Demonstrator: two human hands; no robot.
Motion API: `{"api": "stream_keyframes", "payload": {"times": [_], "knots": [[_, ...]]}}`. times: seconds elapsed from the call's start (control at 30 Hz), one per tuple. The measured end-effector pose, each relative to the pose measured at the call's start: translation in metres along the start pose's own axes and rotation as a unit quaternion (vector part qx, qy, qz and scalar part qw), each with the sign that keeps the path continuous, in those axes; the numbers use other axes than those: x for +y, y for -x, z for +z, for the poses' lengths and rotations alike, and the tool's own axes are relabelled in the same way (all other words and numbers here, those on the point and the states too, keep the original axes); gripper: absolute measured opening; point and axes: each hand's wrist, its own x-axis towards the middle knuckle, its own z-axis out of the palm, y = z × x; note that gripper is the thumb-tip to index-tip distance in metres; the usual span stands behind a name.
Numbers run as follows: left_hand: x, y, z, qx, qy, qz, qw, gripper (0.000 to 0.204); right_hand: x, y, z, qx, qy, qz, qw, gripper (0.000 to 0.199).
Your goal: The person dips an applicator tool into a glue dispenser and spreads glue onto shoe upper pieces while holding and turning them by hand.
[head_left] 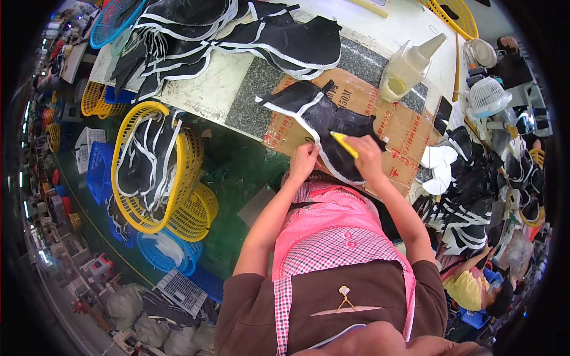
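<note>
A black shoe-upper piece (344, 121) with white edging lies on a flattened brown cardboard sheet (398, 136) in front of me. My left hand (304, 159) pinches its near white edge. In my right hand (366, 155) is a slim yellow tool (344, 144), its tip over the black surface; the kind of tip cannot be made out. Beyond the cardboard's right side stands a translucent squeeze bottle (409, 68) with a long cone spout and some pale liquid inside. More white-edged black pieces (297, 41) lie in overlapping layers at the far left of the table.
White rounded pieces (438, 169) and a heap of black pieces (475, 184) lie at the right. Left of the table, a yellow basket (178, 178) holds more pieces, beside a blue basket (169, 252). Another person (469, 288) sits at lower right.
</note>
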Motion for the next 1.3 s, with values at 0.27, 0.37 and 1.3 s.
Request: {"api": "stream_keyframes", "payload": {"times": [0.27, 0.37, 1.3], "knots": [[-0.006, 0.001, 0.005, 0.024, 0.017, 0.013, 0.999, 0.024, 0.006, 0.027, -0.013, -0.118, 0.0, -0.032, 0.992, 0.029], [0.0, 0.001, 0.007, 0.03, -0.022, 0.011, 0.999, 0.023, 0.009, -0.014, 0.011, 0.014, 0.058, 0.022, 0.998, 0.031], [0.141, -0.032, 0.085, -0.022, -0.343, 0.525, 0.779, 0.021, 0.031, 0.089, -0.056, 0.08, 0.074, 0.25, 0.962, 0.02]]}}
